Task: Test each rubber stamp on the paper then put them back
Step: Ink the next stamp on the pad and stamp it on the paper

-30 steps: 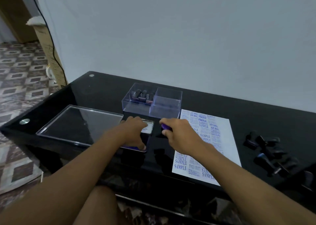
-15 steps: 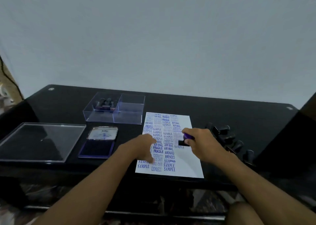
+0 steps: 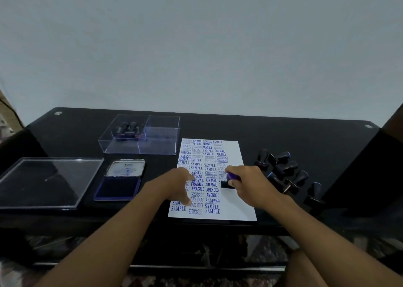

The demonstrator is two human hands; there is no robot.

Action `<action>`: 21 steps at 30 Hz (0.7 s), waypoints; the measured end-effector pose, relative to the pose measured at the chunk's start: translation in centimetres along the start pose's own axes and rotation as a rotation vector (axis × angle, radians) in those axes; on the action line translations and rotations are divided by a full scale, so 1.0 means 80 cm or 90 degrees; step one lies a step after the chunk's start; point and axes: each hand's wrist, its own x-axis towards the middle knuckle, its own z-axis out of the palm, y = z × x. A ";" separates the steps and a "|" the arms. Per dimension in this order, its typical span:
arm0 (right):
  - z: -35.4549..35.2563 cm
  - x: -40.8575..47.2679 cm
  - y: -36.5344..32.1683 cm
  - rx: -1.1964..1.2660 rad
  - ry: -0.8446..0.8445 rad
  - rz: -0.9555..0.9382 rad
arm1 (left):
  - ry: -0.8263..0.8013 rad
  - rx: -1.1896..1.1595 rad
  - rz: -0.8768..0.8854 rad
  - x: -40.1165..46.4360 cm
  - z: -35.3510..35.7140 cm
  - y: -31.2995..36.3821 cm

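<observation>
Stamp (image 3: 229,181) with the purple knob is sitting base-down on the paper (image 3: 236,208), right hand (image 3: 248,185) curled around it. Left hand (image 3: 177,186) lies flat with loose fingers on the sheet's left side. More stamps (image 3: 283,173) piled just right on the black counter (image 3: 305,134), ink pad (image 3: 118,187) open to the left.

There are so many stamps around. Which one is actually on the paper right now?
The purple-handled stamp gripped by the right hand, its base down on the paper. The others lie loose on the table or stand in the clear box.
</observation>
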 end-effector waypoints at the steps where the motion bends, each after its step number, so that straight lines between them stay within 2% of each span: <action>1: 0.001 0.001 0.000 0.003 -0.002 0.001 | -0.001 0.000 -0.001 0.000 0.000 0.000; 21: 0.011 0.008 0.001 -0.001 -0.038 -0.007 | 0.003 0.010 0.014 0.003 0.002 -0.001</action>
